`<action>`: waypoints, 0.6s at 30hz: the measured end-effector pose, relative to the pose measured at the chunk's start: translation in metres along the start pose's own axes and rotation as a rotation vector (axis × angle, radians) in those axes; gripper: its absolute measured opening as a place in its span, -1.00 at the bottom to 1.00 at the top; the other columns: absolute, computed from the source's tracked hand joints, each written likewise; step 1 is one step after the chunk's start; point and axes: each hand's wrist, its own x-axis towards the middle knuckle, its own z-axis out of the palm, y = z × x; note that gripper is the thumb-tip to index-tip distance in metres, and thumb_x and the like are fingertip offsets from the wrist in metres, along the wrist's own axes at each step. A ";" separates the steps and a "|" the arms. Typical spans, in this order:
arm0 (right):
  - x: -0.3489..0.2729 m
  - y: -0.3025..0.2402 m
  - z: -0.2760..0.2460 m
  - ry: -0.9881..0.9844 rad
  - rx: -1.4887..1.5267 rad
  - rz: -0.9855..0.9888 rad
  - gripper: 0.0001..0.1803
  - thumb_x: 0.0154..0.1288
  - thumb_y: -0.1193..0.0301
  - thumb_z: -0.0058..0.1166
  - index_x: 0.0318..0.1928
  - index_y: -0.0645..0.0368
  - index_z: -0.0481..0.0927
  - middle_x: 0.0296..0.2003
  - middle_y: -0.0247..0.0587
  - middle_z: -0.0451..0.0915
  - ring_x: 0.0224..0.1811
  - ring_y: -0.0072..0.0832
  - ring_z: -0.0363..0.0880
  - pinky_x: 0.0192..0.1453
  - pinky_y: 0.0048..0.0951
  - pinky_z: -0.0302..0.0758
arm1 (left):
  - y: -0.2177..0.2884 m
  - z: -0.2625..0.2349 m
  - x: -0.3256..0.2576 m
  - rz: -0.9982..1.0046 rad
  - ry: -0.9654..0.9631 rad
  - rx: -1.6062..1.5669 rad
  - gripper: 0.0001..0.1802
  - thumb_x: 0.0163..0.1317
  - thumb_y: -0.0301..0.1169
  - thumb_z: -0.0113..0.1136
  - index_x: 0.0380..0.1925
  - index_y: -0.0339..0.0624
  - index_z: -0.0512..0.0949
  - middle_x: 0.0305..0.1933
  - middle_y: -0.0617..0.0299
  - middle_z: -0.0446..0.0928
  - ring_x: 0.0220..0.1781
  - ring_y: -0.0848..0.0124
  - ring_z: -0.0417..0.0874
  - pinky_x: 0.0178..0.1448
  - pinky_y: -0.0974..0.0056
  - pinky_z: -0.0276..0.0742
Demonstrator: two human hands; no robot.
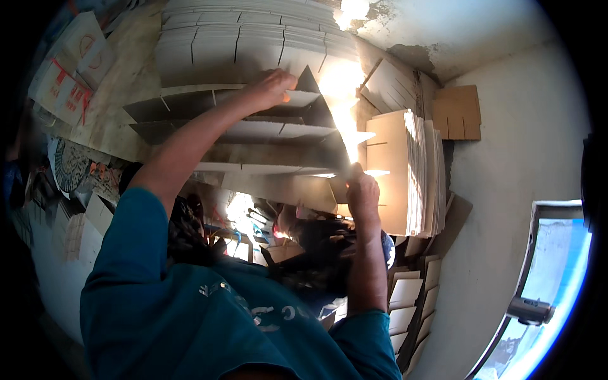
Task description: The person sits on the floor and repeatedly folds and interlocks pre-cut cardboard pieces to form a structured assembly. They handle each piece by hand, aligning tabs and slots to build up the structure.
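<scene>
Long slotted cardboard strips stand on edge on the bench before me: a far strip (pixel 180 106), a middle strip (pixel 253 131) and a near strip (pixel 247 169). Across their right ends runs a cardboard cross strip (pixel 327 117), joined to them at the slots. My left hand (pixel 273 88) is closed at the far strip, close to the cross strip's far end; its fingertips are partly hidden. At the near end of the cross strip, my right hand (pixel 363 190) is closed on the cardboard, with bright sunlight beside it.
A wide stack of slotted cardboard strips (pixel 253 47) lies at the bench's far side. To the right stand a stack of cardboard sheets (pixel 386 164) and a brown piece (pixel 457 113) by the wall. A printed white box (pixel 63 92) sits far left on the wooden bench (pixel 130 85).
</scene>
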 end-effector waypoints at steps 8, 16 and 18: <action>-0.025 0.055 -0.056 0.268 -0.197 0.308 -0.57 0.12 0.40 0.22 0.04 0.15 0.51 -0.23 -0.10 0.58 -0.23 -0.22 0.56 -0.16 -0.27 0.52 | 0.064 -0.077 -0.072 -0.261 0.037 -0.109 -0.67 0.07 -0.44 0.30 -0.15 -0.32 0.54 -0.20 0.00 0.57 -0.16 0.14 0.58 -0.05 0.15 0.49; -0.067 0.124 -0.037 0.168 -0.294 0.310 -0.64 0.12 0.39 0.21 -0.10 0.29 0.49 -0.18 0.01 0.56 -0.17 -0.13 0.49 -0.10 -0.23 0.45 | 0.094 -0.083 -0.142 -0.173 0.120 -0.015 -0.58 -0.06 -0.57 0.40 -0.12 -0.25 0.56 -0.29 0.08 0.56 -0.27 0.27 0.63 -0.19 0.26 0.58; -0.059 0.121 -0.043 0.225 -0.138 0.332 -0.66 0.09 0.35 0.24 -0.19 0.29 0.49 -0.38 0.03 0.57 -0.40 -0.13 0.51 -0.24 -0.27 0.46 | 0.096 -0.079 -0.152 -0.173 0.126 -0.018 -0.58 -0.07 -0.57 0.40 -0.13 -0.26 0.56 -0.29 0.08 0.57 -0.26 0.26 0.63 -0.20 0.25 0.57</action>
